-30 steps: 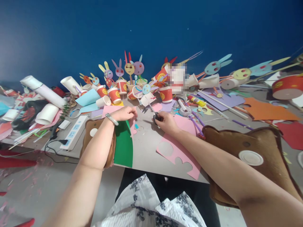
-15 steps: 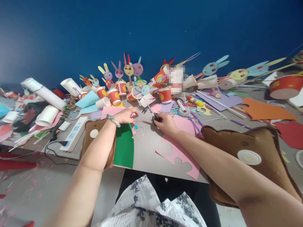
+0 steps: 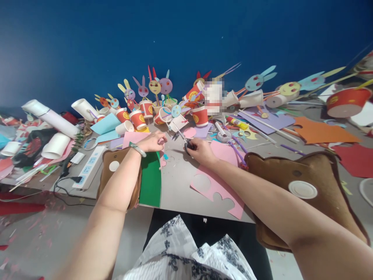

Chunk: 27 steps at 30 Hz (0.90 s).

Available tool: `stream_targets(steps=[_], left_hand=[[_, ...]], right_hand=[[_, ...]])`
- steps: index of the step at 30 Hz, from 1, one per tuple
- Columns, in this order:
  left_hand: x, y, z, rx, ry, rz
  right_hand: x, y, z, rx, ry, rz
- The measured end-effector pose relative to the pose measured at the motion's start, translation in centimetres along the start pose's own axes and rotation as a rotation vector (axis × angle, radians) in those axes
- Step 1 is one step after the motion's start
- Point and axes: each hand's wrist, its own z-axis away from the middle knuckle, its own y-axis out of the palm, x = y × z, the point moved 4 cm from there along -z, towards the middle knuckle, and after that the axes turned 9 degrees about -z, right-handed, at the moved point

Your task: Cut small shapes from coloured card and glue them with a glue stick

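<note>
My right hand (image 3: pixel 202 151) is closed on the dark handles of a pair of scissors (image 3: pixel 181 135), whose metal blades point away to the upper left over the table. Over the pink sheet and the top of a green sheet (image 3: pixel 150 179) is my left hand (image 3: pixel 154 141), its fingers curled with the tips near each other; whether anything small is between them is too small to tell. Small paper scraps (image 3: pixel 165 157) lie just right of it. Under my right forearm is a pink sheet with round cutouts (image 3: pixel 219 190).
Paper cups with rabbit faces (image 3: pixel 137 119) stand along the blue wall. A power strip (image 3: pixel 89 167) with cables is at the left. Brown cushions (image 3: pixel 323 194) lie under both forearms, and orange paper (image 3: pixel 326 131) is at the right.
The whole view has shifted slightly, so the table items appear a little further left. Both hands keep nearly the same pose, and the scissors remain in my right hand.
</note>
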Motion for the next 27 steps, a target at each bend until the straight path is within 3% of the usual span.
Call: stream_targets(steps=[11,14,16,19,21,23,27], left_hand=[[0.3,0.4,-0.4,-0.040,-0.012,0.099],[-0.6,0.3,-0.6,-0.127,-0.095,0.160],[-1.8,0.1,-0.8,-0.252,-0.097,0.196],[-3.9,0.3,-1.1,-0.401,-0.012,0.147],[-5.3,0.9,-1.3,-0.439,0.100,0.095],[-6.5,1.7,-1.5,-0.427,0.199,0.005],[-7.5,3.1,-2.1,-0.353,0.244,-0.117]], right_hand=[[-0.1,0.1,0.0,-0.006,-0.020,0.023],[0.0,0.1,0.1,-0.002,-0.032,0.028],[0.3,0.0,0.1,-0.019,-0.041,0.021],[0.6,-0.6,0.0,-0.141,-0.043,-0.017],[0.6,-1.2,0.0,-0.250,-0.022,-0.067],[0.2,-1.6,0.0,-0.328,0.020,-0.121],[-0.7,-1.9,-0.2,-0.382,0.104,-0.229]])
